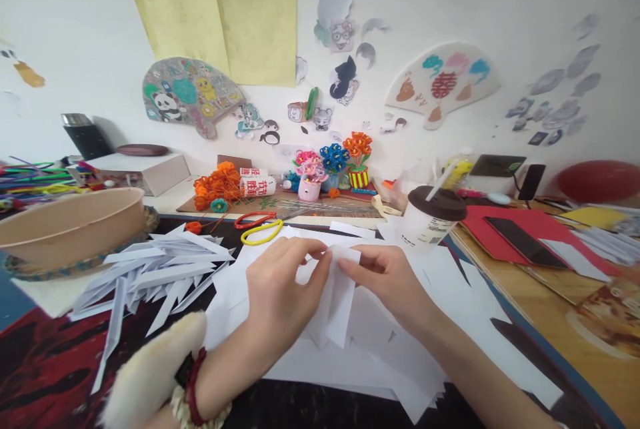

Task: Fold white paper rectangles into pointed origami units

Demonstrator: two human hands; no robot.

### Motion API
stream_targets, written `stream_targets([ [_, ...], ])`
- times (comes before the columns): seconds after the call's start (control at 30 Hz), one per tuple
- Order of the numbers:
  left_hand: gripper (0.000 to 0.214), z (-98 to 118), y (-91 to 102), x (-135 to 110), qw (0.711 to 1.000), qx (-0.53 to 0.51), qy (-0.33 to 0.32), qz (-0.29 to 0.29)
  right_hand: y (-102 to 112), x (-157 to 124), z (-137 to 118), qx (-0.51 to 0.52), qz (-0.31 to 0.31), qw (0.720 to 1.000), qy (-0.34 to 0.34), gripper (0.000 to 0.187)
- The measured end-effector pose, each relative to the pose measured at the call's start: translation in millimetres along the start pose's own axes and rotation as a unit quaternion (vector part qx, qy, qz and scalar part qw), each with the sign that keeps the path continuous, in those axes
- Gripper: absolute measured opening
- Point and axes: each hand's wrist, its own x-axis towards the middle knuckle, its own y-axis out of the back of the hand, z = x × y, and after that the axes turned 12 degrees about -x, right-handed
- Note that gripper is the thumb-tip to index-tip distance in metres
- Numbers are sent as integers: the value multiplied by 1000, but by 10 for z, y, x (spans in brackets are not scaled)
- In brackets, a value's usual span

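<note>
Left end: a tan basin (75, 235) stood on a woven mat (30, 269), colored stems behind it.
Flask and box: a dark flask (89, 141) leaned in view beside a pale box (125, 162) near the wall.
Folded strips: a loose pile of white strips (170, 274) covered part of the desk's dark cloth (240, 409).
Wall, left: a painted fan (185, 92) with a panda hung below two yellow sheets (255, 22) bearing drawn eyes.
Back edge: orange flowers (215, 185) lay beside a tipped paper cup (259, 185); potted blooms (309, 169) stood further right.
Hands: the left hand (283, 279) pinched the top of a folded paper (344, 309) between thumb and finger; the right hand (385, 275) gripped its right edge.
Folded paper: it was above the white sheets (350, 365) mid-desk.
Lidded cup: the drink (435, 215), straw in place, stood beyond the right hand, under a second fan (445, 85).
Right end: a phone (527, 241) lay on red sheets (490, 229), over bare wood (550, 322).
</note>
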Motion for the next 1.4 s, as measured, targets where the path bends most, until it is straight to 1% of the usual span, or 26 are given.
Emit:
stream_targets([
  [0.07,7,-20,2,-20,995,47,-93,-1,-2,2,-2,17,2,1000,-10,28],
  [0.13,16,-49,10,-30,982,83,-167,-8,2,8,-2,28,9,999,-18,32],
  [0.23,25,-88,25,-31,965,118,-234,-10,15,17,3,34,20,999,-20,36],
  [0.33,27,-105,32,-20,957,132,-259,-16,28,21,11,18,32,999,-13,36],
  [0.57,27,-112,26,-23,953,131,-272,-34,31,17,23,14,38,999,-5,39],
  [0.7,29,-82,36,-40,957,110,-265,-51,26,34,25,-11,59,998,3,44],
  [0.77,27,-39,43,-26,970,61,-227,-68,30,39,25,-39,77,996,16,46],
  [0.8,24,-15,46,-10,978,26,-191,-75,33,38,26,-53,85,995,25,46],
  [0.83,19,7,49,11,987,-13,-140,-81,36,36,27,-65,88,993,32,46],
  [0.9,9,33,52,62,993,-71,-10,-95,42,25,29,-81,86,992,41,46],
  [0.97,14,34,50,112,977,-109,122,-133,45,13,30,-98,85,991,43,46],
  [1.03,23,19,44,146,951,-148,208,-176,46,5,25,-112,88,989,39,44],
  [1.07,25,10,42,156,939,-169,233,-189,47,3,20,-108,87,990,35,42],
  [1.13,25,-3,40,167,925,-201,258,-193,50,5,3,-75,70,994,25,37],
  [1.2,25,-10,44,172,919,-220,273,-178,56,9,-19,-27,43,999,15,33],
  [1.27,25,-15,52,179,915,-234,284,-165,64,12,-39,9,1,1000,0,29],
  [1.33,25,-18,59,187,910,-247,292,-160,71,10,-50,22,-37,999,-19,26],
  [1.4,24,-17,66,196,909,-252,291,-162,75,6,-49,11,-47,998,-27,26],
])
